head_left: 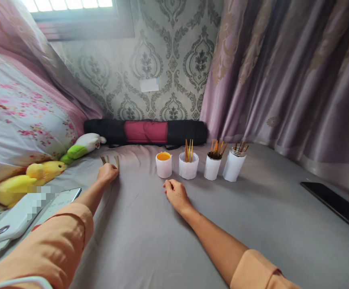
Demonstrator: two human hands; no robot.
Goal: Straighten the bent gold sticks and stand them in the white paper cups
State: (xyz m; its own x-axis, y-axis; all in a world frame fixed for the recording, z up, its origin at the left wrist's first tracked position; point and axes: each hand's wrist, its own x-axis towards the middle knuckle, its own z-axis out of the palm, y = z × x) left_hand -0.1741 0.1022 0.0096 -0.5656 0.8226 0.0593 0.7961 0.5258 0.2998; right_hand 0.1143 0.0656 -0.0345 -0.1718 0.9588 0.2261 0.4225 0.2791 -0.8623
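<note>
My left hand point(108, 172) is closed around several thin brown chopsticks point(117, 161), whose ends poke up past the fingers in two groups. It is low over the grey sheet, left of the cups. My right hand point(176, 193) rests with curled fingers just in front of a white-wrapped cup with an orange-yellow inside point(164, 166); nothing shows in the fingers. That cup has no sticks showing. To its right are a wider white cup point(188, 168) with a few sticks, a dark-rimmed white cup point(212, 168) with several, and a tilted white jar point(233, 166) with several dark sticks.
A grey sheet point(150, 233) covers the surface. A black and maroon roll point(145, 131) lies along the wall. Plush toys point(32, 176), a white power bank point(8, 224) and a phone point(68, 196) lie at left. A black phone-like slab point(337, 204) is at right, near the curtain point(270, 80).
</note>
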